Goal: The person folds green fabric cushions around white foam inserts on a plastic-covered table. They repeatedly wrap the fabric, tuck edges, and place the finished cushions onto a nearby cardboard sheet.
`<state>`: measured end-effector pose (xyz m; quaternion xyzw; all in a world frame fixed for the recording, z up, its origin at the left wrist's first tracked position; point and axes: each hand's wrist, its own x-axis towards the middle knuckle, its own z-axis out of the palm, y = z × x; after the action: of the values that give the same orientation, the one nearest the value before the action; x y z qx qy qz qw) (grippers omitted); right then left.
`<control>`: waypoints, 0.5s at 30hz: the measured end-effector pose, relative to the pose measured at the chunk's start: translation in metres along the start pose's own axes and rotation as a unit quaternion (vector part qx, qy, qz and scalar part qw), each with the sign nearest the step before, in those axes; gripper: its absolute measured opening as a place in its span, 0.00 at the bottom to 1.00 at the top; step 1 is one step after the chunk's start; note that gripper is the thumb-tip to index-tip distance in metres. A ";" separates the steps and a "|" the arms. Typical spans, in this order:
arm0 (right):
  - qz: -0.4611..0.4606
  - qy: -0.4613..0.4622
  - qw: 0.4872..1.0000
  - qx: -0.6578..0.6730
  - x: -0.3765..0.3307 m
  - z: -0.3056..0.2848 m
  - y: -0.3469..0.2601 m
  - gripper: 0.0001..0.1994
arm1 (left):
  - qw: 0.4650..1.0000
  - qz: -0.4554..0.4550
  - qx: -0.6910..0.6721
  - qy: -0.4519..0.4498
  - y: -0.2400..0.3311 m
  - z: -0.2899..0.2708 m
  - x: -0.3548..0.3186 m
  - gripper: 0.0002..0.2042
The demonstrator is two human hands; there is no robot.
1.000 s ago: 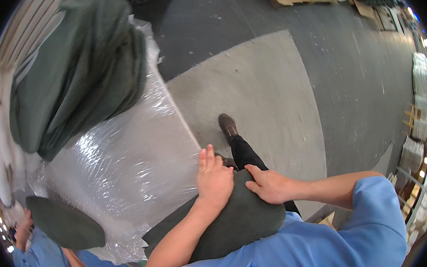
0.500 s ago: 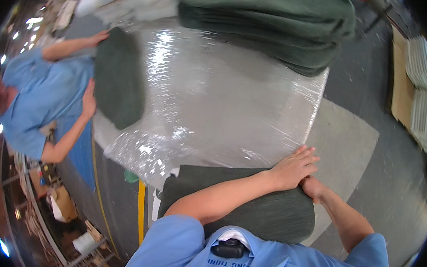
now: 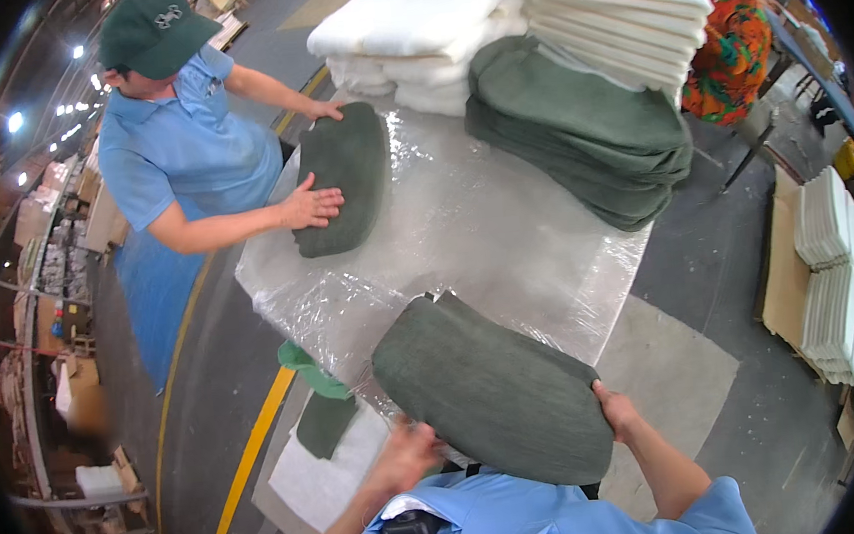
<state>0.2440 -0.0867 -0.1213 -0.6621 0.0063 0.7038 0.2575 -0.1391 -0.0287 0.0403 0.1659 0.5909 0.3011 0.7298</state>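
Note:
A dark green oblong fabric-covered pad (image 3: 492, 387) lies slanted over the near edge of the table, partly hanging toward my body. My right hand (image 3: 616, 410) grips its right edge, thumb on top and the other fingers mostly hidden. At the pad's lower left edge is my left hand (image 3: 412, 455), smeared by motion; whether its fingers hold the edge cannot be made out. Across the table a co-worker's hands (image 3: 314, 204) rest on another dark green pad (image 3: 353, 157).
The table (image 3: 484, 232) is covered in shiny clear plastic film. At its far side stand a dark green pad stack (image 3: 578, 140) and white padding stacks (image 3: 417, 17). White sheets (image 3: 834, 275) stand at right. Below left lie a white sheet (image 3: 313, 477) and green scraps (image 3: 326, 424).
My left hand has drawn back from the pad's right end to its lower left edge. My right hand stays at the right end. The pad now lies more slanted, and the view has shifted.

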 end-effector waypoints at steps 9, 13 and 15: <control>-0.201 0.061 0.971 0.117 -0.044 0.071 0.074 0.27 | 0.962 0.223 0.108 -0.114 0.044 0.092 0.059 0.34; -0.338 0.069 0.934 0.097 -0.044 0.082 0.087 0.29 | 0.839 0.327 0.361 -0.242 0.120 0.150 0.010 0.29; -0.405 0.089 0.898 0.148 -0.056 0.072 0.067 0.29 | 0.779 0.341 0.463 -0.249 0.134 0.153 -0.006 0.30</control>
<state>0.1516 -0.1392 -0.0827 -0.6214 -0.1360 0.4678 0.6136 -0.0253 0.0872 0.1623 0.7440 0.3614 0.1683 0.5361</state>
